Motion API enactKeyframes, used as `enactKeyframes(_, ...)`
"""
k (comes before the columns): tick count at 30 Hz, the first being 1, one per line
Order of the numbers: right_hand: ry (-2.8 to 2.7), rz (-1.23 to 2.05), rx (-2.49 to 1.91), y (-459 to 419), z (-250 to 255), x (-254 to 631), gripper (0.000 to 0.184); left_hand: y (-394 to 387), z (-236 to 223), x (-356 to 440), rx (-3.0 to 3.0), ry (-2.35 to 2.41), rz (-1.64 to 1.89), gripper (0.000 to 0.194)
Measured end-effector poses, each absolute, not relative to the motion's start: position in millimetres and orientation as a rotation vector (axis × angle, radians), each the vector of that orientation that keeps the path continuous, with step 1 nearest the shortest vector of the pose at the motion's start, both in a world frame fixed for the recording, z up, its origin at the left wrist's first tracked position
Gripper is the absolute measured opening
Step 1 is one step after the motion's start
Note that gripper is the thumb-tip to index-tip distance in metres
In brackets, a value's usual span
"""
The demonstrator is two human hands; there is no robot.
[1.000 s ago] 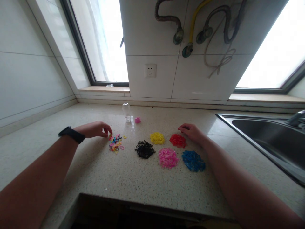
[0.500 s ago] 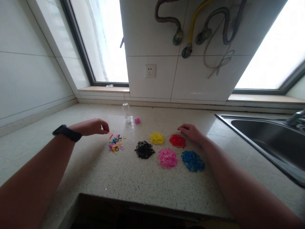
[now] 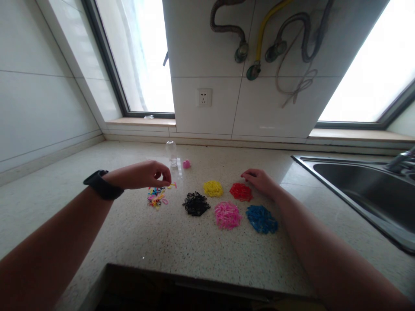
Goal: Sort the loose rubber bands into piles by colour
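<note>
My left hand (image 3: 158, 173) is closed in a pinch over the upper right edge of a mixed pile of small coloured rubber bands (image 3: 156, 196). A small reddish rubber band (image 3: 175, 185) shows at its fingertips. A yellow band lies just below them. My right hand (image 3: 257, 178) rests on the counter behind the pile of red rubber bands (image 3: 241, 192), its fingers drawn together with nothing visible in them. Separate piles of yellow (image 3: 213, 188), black (image 3: 196, 204), pink (image 3: 227, 215) and blue rubber bands (image 3: 262, 219) lie between the hands and nearer to me.
A clear plastic bottle (image 3: 171, 153) stands upside down behind my left hand, with a pink cap (image 3: 186, 164) beside it. The steel sink (image 3: 337, 166) is set into the counter at the right. The counter's front edge (image 3: 194, 277) runs above a dark opening.
My left hand has moved right across the top of the mixed pile, and the reddish band has shifted right with it. My right hand has stayed in place.
</note>
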State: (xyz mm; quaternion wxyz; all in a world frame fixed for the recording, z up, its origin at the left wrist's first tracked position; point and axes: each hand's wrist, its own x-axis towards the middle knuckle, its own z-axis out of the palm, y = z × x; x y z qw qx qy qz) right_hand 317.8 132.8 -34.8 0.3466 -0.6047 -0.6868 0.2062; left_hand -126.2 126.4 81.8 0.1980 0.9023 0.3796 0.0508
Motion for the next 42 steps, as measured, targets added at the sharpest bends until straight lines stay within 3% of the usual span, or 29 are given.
enactKeyframes(10,-1.788,0.549,-1.558,134,-37,319,0.034,104,53,-76,2.106,0.661,0.341,0.025)
enactKeyframes(29,-1.782,0.537,-1.578,131,-33,316,0.033,76,62,-52,1.795,0.541,0.422,0.018)
enactKeyframes(42,-1.786,0.537,-1.569,133,-34,315,0.032,61,52,-40,1.52,0.481,0.5,0.023)
